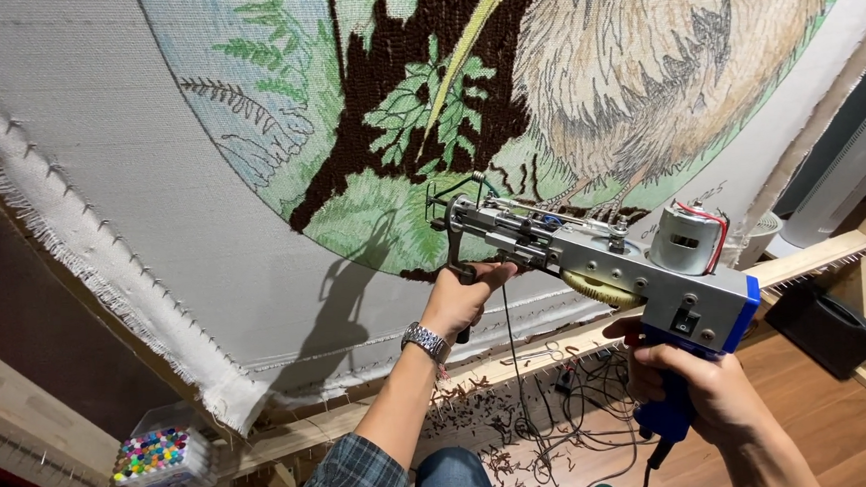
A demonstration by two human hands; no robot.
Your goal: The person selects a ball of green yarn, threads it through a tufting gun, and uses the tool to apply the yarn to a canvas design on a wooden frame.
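Observation:
A grey metal tufting gun (594,259) with a blue handle and a small motor on top points at a white cloth (149,191) stretched on a wooden frame. My left hand (461,297), wearing a metal wristwatch, grips the gun's front handle. My right hand (707,387) holds the blue rear grip. The needle tip (441,208) sits just off the cloth, at the lower green edge of a round picture with brown yarn, green ferns and a tan feathered bird (642,60).
The wooden frame bar (383,407) runs below the cloth. A clear box of coloured markers (161,461) stands at lower left. Cables and brown yarn scraps (526,448) lie on the wood floor. A black box (824,325) sits at right.

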